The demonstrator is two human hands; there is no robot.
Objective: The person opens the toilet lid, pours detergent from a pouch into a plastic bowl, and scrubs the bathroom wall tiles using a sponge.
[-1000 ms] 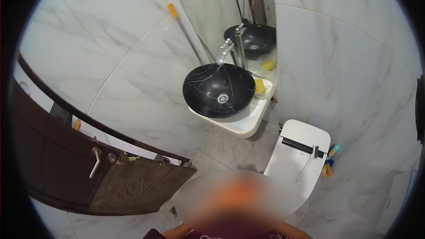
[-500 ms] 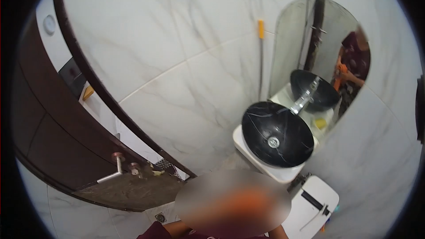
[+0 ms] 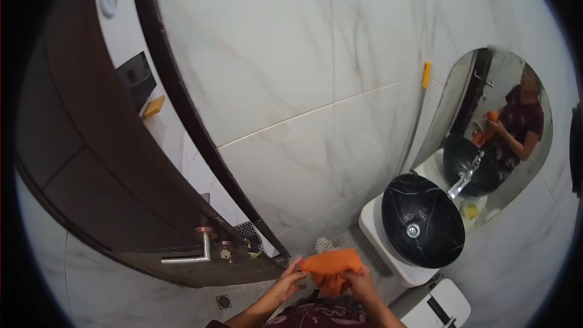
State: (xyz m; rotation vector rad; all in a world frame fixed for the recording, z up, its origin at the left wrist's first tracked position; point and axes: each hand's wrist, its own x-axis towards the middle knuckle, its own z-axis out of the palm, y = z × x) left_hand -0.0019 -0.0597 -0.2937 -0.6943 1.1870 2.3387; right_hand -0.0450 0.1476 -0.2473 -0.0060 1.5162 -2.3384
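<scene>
An orange cloth (image 3: 333, 262), bunched and partly folded over, is held in front of my body at the bottom middle of the view. My left hand (image 3: 289, 280) pinches its left end between thumb and fingers. On the other side my right hand (image 3: 363, 285) grips the cloth's lower right part, the fingertips partly hidden by its folds. The lower part of the cloth hangs down between both hands.
A black marbled basin (image 3: 422, 222) with a chrome faucet (image 3: 466, 183) stands on a white counter (image 3: 373, 225) under a mirror (image 3: 507, 127). Nearby are a white toilet (image 3: 440, 307), a yellow-tipped pole (image 3: 426, 76), a floor drain (image 3: 223, 302) and a dark door with a metal handle (image 3: 188, 259).
My view has turned, so the basin, mirror and door sit farther right and lower. The hands and orange cloth, smeared earlier, now show clearly.
</scene>
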